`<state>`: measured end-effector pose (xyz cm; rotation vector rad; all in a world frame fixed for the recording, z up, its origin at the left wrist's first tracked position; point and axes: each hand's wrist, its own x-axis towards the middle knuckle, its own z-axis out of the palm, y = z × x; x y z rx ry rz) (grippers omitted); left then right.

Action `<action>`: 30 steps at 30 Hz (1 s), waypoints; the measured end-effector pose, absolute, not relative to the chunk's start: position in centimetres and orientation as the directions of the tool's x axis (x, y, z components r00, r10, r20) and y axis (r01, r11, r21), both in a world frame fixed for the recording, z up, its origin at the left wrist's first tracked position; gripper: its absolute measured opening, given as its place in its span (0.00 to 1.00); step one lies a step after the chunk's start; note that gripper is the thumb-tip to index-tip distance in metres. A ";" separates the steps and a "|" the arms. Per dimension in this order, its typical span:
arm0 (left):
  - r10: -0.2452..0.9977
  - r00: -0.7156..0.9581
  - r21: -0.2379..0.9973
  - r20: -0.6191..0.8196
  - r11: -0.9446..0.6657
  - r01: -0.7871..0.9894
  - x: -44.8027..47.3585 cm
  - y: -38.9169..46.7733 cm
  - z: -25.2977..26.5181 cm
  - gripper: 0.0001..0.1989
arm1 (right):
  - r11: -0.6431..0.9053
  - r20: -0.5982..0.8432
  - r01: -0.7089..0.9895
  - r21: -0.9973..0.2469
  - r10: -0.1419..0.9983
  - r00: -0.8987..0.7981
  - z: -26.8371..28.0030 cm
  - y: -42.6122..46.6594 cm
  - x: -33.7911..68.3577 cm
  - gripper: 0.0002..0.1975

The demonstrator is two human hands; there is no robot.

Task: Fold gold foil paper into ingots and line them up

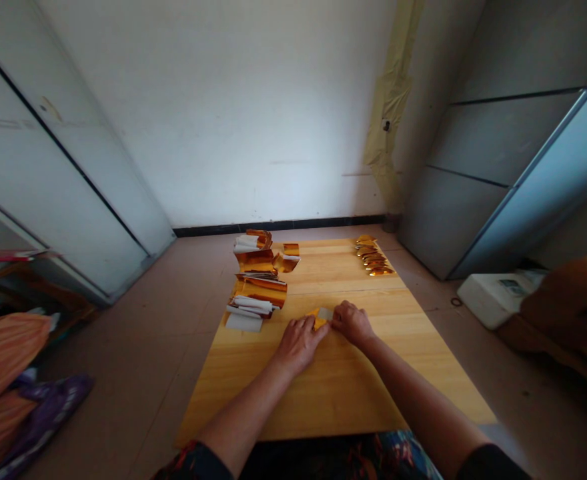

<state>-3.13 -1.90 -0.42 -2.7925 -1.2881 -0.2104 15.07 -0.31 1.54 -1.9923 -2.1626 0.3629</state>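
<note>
A left hand (298, 345) and a right hand (355, 325) meet over a gold-and-gray sheet (324, 314) at mid-bench (333, 380). The right's curled fingers appear to pinch the sheet's edge; whether the left grips or merely presses cannot be told. Thin foil likely slips and creases easily, so the left should pin it flat while the right lines up the edge before firm, even pressure. Both forearms reach forward, converging, wrists low, backs of the hands up. Beyond, gold sheets (262, 291) lie piled to the left; gold pieces (372, 257) line the far right corner.
</note>
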 end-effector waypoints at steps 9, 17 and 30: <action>0.805 0.572 0.046 0.156 -0.584 0.810 -2.4 -2.4 -0.5 0.17 | 0.078 -0.022 0.920 -0.385 0.995 -0.094 0.9 -0.1 15.8 0.03; 0.825 0.544 0.042 0.151 -0.555 0.831 -2.0 -2.5 -0.3 0.16 | 0.079 -0.009 0.872 -0.483 0.995 -0.095 -0.1 0.8 16.9 0.08; 0.798 0.583 0.060 0.153 -0.597 0.800 -2.5 -2.2 -0.6 0.19 | 0.213 -0.026 0.721 -0.659 0.952 -0.304 0.5 1.6 14.6 0.11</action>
